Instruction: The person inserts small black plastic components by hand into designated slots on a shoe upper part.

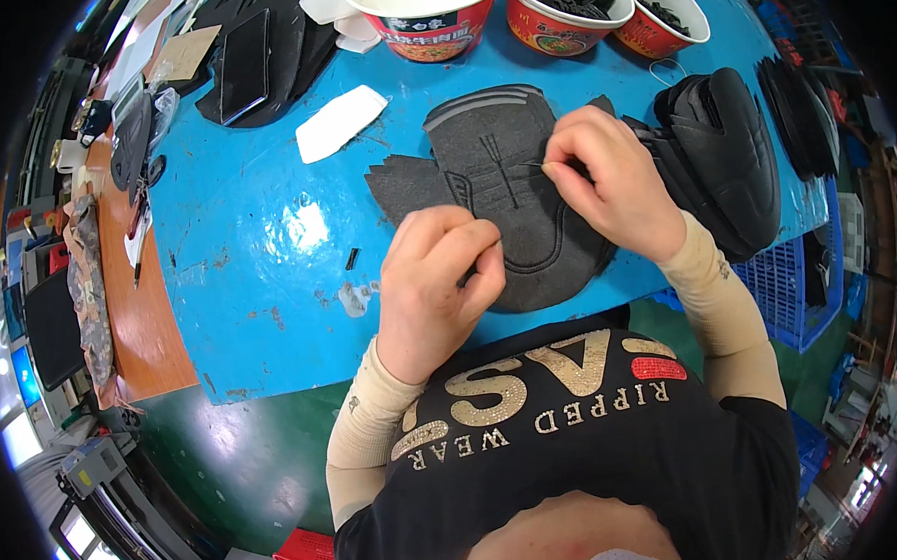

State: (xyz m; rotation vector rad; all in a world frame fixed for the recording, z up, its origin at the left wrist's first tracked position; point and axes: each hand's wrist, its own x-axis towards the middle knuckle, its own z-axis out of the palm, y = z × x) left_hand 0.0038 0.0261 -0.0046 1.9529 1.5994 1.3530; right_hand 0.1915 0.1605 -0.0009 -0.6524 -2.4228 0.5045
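A black moulded foam pad (531, 229) with side flaps, grooves and raised ridges lies flat on the blue tabletop in front of me. Over its left part, my left hand (438, 280) is closed in a pinch, thumb against forefinger. What it pinches, if anything, is too small to tell. My right hand (613, 177) is pinched above the pad's upper right part. A thin, pale line shows at its fingertips over the pad; I cannot make out what it is. Thin black strips (498, 167) stand out on the pad's middle, between both hands.
Three paper tubs stand along the far edge: a large pale-filled one (419, 34) and two with black strips (565, 30) (670, 19). Stacked black pads (729, 157) lie right, above a blue crate (784, 285). Left are a white piece (340, 125), a phone (246, 66) and a small black scrap (353, 259).
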